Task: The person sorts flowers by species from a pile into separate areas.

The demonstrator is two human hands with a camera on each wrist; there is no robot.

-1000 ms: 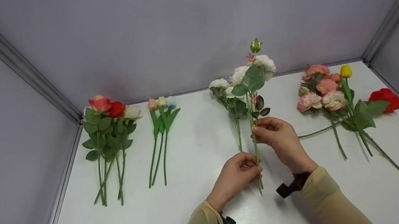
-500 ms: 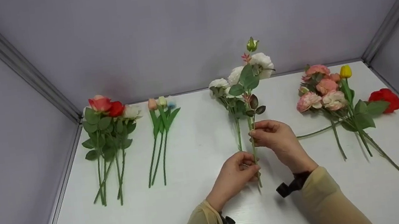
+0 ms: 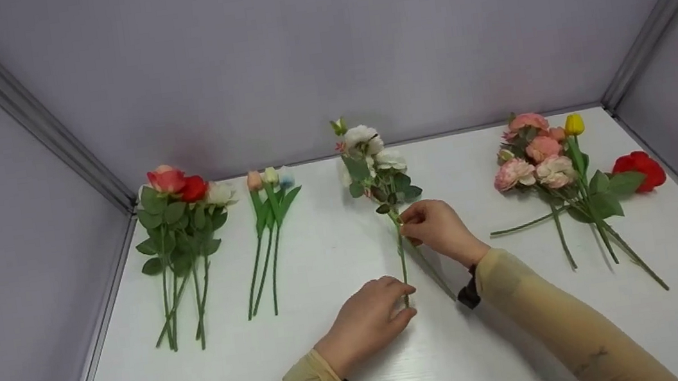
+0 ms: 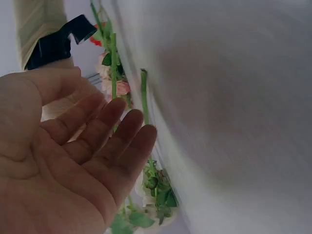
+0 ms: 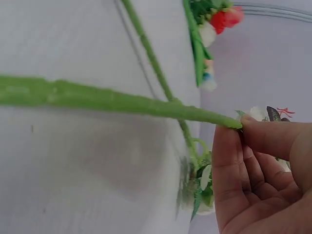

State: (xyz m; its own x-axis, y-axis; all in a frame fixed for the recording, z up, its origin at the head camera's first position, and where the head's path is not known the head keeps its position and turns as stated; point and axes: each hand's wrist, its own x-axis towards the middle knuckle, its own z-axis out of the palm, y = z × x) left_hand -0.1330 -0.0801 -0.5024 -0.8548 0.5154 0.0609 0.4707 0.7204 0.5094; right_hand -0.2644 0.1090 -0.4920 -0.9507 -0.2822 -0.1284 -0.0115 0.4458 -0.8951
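Pinching the green stem [image 5: 109, 101] of a white-bloomed, green-leaved flower spray [image 3: 362, 139] between thumb and fingers, right hand [image 3: 438, 230] has it overlapping other white flowers [image 3: 391, 159] near mid-back of the white surface [image 3: 337, 229]. Left hand [image 3: 368, 319] loosely spread, gripping nothing, by a lower stem end; contact unclear. Off left, slim peach, cream and blue tulips [image 3: 276, 206], then red-pink roses [image 3: 166, 180]; off right, pink blossoms [image 3: 544, 148] beside a yellow tulip [image 3: 574, 124].

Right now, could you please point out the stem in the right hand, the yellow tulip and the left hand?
Held stem [image 5: 112, 101]: right wrist view, on its bare length.
Yellow tulip [image 3: 574, 124]: head view, on its blossom.
Left hand [image 3: 366, 320]: head view, on its back.
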